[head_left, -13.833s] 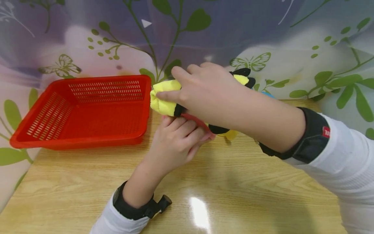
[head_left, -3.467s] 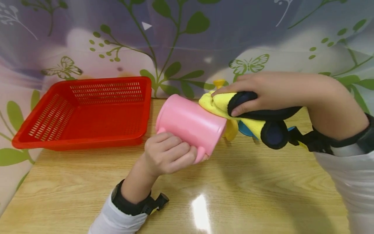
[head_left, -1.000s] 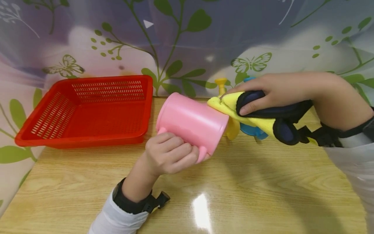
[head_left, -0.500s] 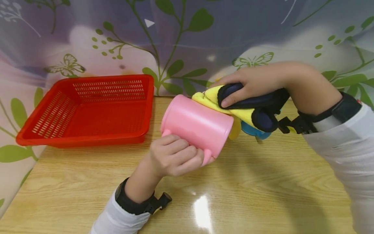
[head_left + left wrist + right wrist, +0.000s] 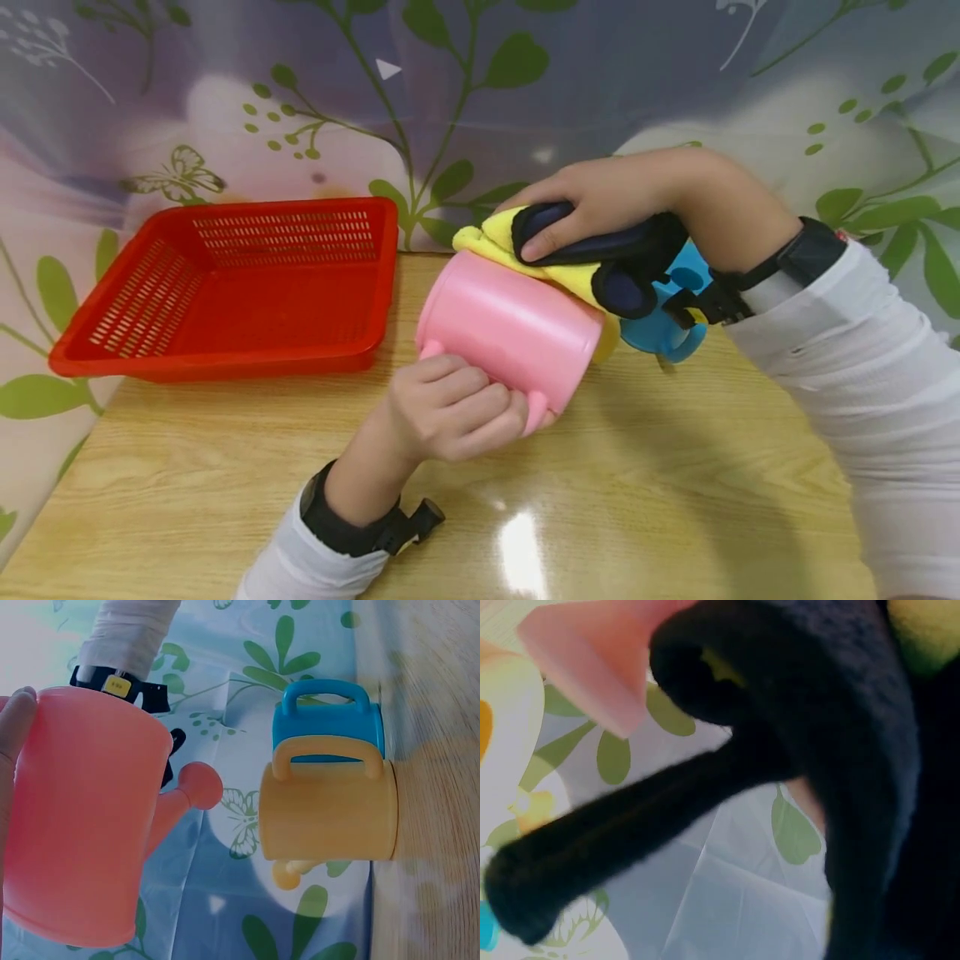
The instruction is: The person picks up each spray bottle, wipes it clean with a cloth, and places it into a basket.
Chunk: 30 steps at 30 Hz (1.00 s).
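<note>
A pink watering can [image 5: 510, 321] is tilted above the table, and the left hand [image 5: 457, 412] grips its handle with curled fingers. Pressed against the can's upper side is a folded yellow and black cloth [image 5: 570, 271], which the right hand [image 5: 600, 200] holds with the thumb on its dark face. The pink can's spout [image 5: 176, 806] shows in the left wrist view, pointing away from the left hand. Dark folds of the cloth [image 5: 855, 750] fill much of the right wrist view and hide the right fingers.
A red perforated basket [image 5: 225, 308] stands at the back left of the wooden table [image 5: 247, 467]. Behind the hands, a yellow watering can [image 5: 330, 810] and a blue one [image 5: 326, 724] stand side by side. A patterned curtain [image 5: 300, 75] hangs at the back.
Over the last second, the right hand and cloth have slid left along the pink watering can, uncovering more of the blue can. The left hand has kept its grip, shifting slightly right.
</note>
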Each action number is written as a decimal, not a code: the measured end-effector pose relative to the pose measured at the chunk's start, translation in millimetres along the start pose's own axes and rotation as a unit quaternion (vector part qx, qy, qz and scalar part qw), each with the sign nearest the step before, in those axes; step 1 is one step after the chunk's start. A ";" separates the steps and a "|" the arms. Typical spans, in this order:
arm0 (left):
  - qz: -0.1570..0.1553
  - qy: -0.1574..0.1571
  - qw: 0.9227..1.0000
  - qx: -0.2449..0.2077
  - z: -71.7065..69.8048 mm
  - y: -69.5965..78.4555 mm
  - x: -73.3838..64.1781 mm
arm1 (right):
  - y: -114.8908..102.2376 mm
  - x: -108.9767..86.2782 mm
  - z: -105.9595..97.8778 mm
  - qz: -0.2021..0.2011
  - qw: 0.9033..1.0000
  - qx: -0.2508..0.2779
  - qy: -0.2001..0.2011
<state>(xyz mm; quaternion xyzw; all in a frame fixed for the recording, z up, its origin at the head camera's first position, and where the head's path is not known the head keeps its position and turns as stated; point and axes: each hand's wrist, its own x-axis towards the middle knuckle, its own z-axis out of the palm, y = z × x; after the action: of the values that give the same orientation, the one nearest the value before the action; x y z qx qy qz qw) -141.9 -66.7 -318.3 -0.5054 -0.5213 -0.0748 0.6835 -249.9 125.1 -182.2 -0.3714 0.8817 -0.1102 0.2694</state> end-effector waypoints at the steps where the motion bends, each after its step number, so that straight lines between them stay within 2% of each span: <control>1: 0.000 0.000 1.000 -0.001 0.1 0.0 0.4 | -0.5 2.2 -0.4 -0.001 1.000 0.001 0.004; 7: -0.002 0.002 1.000 -0.009 0.9 -0.2 0.9 | -5.2 13.0 0.8 0.007 1.000 0.021 0.016; 11: -0.003 0.006 1.000 -0.014 1.2 -0.4 -1.5 | -5.1 10.7 1.4 0.011 1.000 0.019 0.016; 18: -0.006 0.013 1.000 -0.010 1.3 -2.6 -3.4 | 1.3 -4.1 3.0 0.033 0.999 0.017 0.004; 24: -0.014 0.015 1.000 -0.004 0.6 -4.6 -5.1 | 9.7 -18.3 11.9 -0.026 0.999 0.021 0.006; 30: -0.018 0.029 0.999 0.003 2.1 -5.7 -6.7 | 8.7 -36.4 18.6 0.002 0.999 -0.021 0.029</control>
<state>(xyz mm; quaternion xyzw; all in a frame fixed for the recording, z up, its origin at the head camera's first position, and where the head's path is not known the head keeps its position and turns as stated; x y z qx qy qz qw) -149.9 -70.7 -320.2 -0.4914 -0.5106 -0.0997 0.6985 -223.6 157.3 -186.8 -0.3721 0.8918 -0.1022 0.2364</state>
